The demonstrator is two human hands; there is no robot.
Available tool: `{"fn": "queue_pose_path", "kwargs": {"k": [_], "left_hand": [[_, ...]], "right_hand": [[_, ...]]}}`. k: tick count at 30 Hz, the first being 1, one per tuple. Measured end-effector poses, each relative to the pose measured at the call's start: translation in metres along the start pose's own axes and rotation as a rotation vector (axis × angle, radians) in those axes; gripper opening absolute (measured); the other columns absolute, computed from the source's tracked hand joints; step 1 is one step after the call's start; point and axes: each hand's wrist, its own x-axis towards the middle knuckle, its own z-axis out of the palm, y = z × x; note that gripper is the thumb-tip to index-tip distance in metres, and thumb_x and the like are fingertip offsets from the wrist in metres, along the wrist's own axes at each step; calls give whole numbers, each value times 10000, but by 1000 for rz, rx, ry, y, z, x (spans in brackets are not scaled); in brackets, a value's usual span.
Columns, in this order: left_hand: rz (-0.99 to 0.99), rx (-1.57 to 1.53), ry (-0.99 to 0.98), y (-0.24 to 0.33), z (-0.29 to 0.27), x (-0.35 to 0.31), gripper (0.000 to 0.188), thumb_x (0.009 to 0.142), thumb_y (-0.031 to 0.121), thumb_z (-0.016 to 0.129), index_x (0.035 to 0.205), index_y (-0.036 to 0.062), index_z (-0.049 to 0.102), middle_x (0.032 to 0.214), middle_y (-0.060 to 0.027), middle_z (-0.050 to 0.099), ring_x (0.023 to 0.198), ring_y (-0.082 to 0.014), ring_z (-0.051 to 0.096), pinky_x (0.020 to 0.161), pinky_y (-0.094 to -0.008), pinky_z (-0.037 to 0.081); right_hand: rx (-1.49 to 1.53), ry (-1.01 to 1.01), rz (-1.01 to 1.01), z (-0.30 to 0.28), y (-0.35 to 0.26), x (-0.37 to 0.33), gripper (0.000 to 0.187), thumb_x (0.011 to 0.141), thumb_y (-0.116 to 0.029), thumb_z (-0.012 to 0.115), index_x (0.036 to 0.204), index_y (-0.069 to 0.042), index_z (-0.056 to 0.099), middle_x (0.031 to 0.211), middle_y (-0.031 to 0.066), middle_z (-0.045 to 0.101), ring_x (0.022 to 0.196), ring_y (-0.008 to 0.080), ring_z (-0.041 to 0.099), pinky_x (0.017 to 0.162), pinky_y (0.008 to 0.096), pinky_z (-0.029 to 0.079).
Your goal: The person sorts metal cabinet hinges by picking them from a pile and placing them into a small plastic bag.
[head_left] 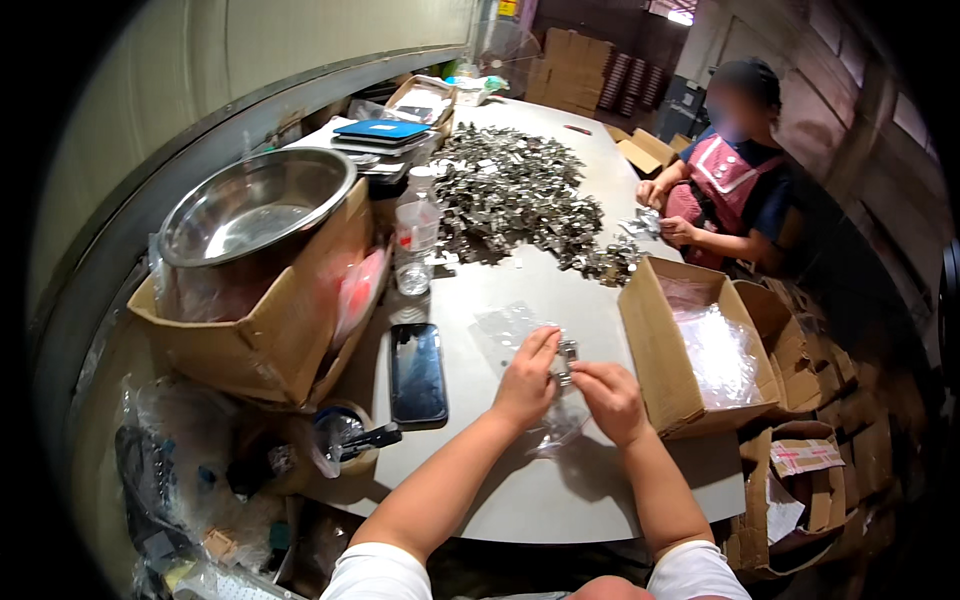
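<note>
Head view — left fingers point(543, 343), right fingers point(592, 374) pinching metal parts point(567, 358) — clear plastic point(560, 428) near

Looking down and forward from the person's head, through the left of two side-by-side fisheye lenses. Facing along the pale table point(560, 510), spanning from its near edge to its far end. Sitting close above the left hand point(527, 382) and right hand point(612, 403), catching both forearms point(440, 482) from behind. Reaching past the metal pile point(515, 185) toward distant cardboard point(570, 70). Bending straight edges near the black rim.
</note>
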Motion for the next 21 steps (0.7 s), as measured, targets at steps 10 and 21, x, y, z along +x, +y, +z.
{"fn": "queue_pose_path", "kwargs": {"k": [10, 21], "left_hand": [[-58, 146, -188, -6, 9, -8, 586, 686, -112, 555, 1264, -29, 500, 1341, -158, 484, 1309, -357, 412, 1043, -415, 416], [16, 141, -192, 15, 2, -2, 600, 730, -110, 523, 1319, -24, 447, 1384, -150, 442, 1312, -327, 417, 972, -399, 476]], "right_hand": [[89, -60, 171, -14, 6, 0, 189, 688, 66, 662, 826, -62, 670, 909, 89, 601, 812, 247, 625, 695, 332, 539], [178, 84, 148, 2, 5, -12, 241, 705, 73, 684, 918, -35, 649, 935, 99, 632, 833, 277, 632, 715, 355, 542]]}}
